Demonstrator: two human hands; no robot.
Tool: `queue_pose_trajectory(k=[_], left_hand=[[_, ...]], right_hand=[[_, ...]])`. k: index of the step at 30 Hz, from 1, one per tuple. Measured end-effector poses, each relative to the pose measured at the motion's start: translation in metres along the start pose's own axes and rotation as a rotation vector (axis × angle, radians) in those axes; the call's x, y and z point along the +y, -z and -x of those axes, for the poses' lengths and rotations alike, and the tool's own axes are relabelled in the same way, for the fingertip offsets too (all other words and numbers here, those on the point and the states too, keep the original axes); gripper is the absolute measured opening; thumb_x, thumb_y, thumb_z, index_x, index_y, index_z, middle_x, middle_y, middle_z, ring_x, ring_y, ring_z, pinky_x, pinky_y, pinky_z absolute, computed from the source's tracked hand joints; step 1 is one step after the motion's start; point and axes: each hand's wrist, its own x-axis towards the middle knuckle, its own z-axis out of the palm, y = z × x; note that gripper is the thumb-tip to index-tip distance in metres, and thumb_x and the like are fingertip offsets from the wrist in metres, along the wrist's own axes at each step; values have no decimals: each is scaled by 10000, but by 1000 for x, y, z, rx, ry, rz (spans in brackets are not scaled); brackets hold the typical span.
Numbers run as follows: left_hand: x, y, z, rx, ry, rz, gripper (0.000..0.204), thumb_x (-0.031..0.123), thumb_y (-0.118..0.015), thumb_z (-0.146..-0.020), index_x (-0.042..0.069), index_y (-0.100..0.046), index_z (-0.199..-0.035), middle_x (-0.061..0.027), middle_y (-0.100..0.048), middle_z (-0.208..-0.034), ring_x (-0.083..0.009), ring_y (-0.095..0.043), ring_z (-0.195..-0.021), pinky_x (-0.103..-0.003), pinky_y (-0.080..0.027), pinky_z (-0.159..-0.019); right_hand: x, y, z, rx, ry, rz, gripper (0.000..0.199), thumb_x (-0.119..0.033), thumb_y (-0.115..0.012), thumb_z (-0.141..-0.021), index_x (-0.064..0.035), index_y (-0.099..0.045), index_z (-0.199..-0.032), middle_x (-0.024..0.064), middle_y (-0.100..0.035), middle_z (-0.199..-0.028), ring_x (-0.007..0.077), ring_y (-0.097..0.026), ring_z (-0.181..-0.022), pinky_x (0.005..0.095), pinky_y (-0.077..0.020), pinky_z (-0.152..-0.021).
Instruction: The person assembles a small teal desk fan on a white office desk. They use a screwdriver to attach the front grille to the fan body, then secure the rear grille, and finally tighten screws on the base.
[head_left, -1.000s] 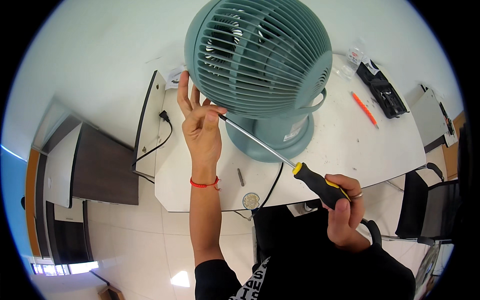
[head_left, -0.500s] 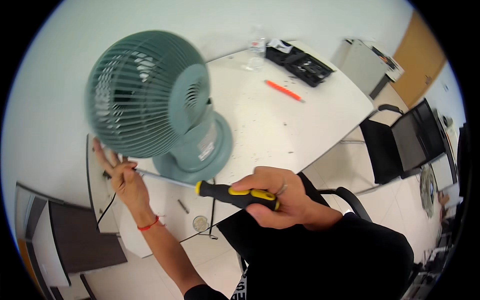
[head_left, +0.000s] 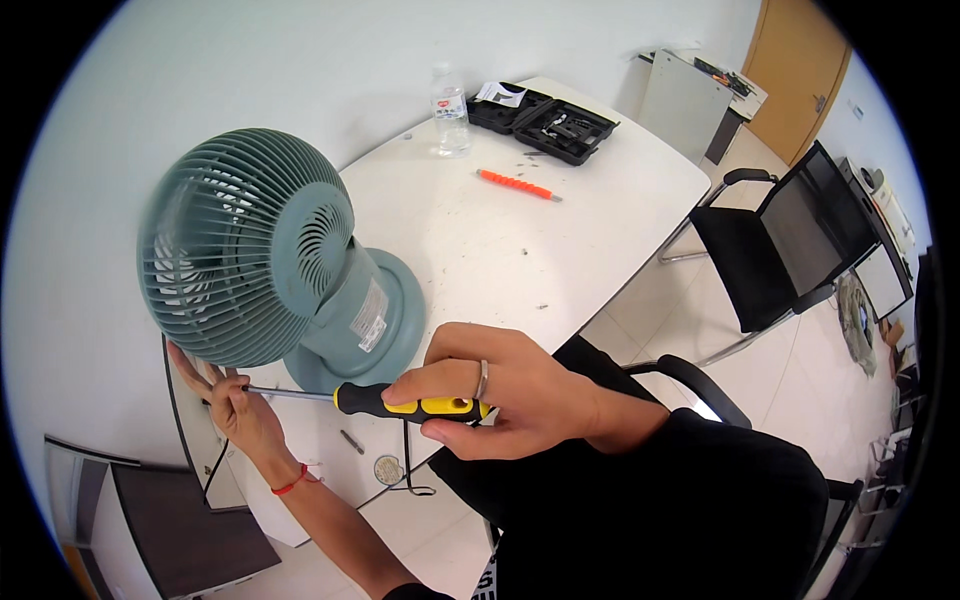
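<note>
A screwdriver (head_left: 413, 403) with a black and yellow handle is gripped in my right hand (head_left: 510, 395), its metal shaft pointing left. At the shaft's end, the thumb and forefinger of my left hand (head_left: 243, 420) pinch the tip; anything small between them is hidden. The other fingers of that hand stretch out beneath the cage of a grey-green desk fan (head_left: 318, 240). The fan stands on its round base on a white table (head_left: 480, 255), its head tilted to the left. A pale label is stuck on its stem.
An orange-handled tool (head_left: 517, 185), a plastic bottle (head_left: 451, 120) and an open black tool case (head_left: 565, 130) lie or stand toward the back. Near the front edge are a small metal bit (head_left: 352, 441) and a round dish (head_left: 388, 470). A black chair (head_left: 775, 245) stands at right.
My view has shifted, so the table and fan appear lower and farther left. The screwdriver stays in my right hand, with its tip still at my left fingers.
</note>
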Motion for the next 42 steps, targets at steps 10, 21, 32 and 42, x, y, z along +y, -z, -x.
queue_pose_trajectory(k=[10,21,32,42], left_hand=[[1,-2,-2,68,64,99,440,439,-740,-939,87,-617,-705,-47,-129,-1731,-364,-159,-1576,-513,-168,-1266],[17,-13,-9,101,127,250,408,480,-784,-885,151,-618,-711,-41,-154,-1729,-336,-89,-1591,-534,-60,-1282],[-2,-2,0,111,91,385,747,708,-380,-1007,55,-743,-982,-97,-63,-1742,-364,-235,-1542,-499,-233,-1216],[-1,3,-2,284,184,481,618,485,-374,-1026,56,-527,-1443,-125,-342,-1646,-314,-394,-1448,-415,-237,-1158]], right_hand=[[18,-21,9,55,-6,-69,406,-115,-760,-874,-33,-658,-1258,127,-632,-986,252,-640,-786,330,-500,-659],[24,-37,16,102,-10,-151,394,-107,-754,-887,-15,-656,-1258,137,-647,-1034,250,-658,-832,323,-519,-711],[33,-44,29,127,-110,-207,385,-71,-704,-913,-10,-673,-1292,118,-637,-977,183,-589,-785,294,-486,-722],[57,-51,66,298,59,-30,440,-249,-673,-956,107,-636,-1211,165,-619,-985,219,-574,-804,328,-453,-705]])
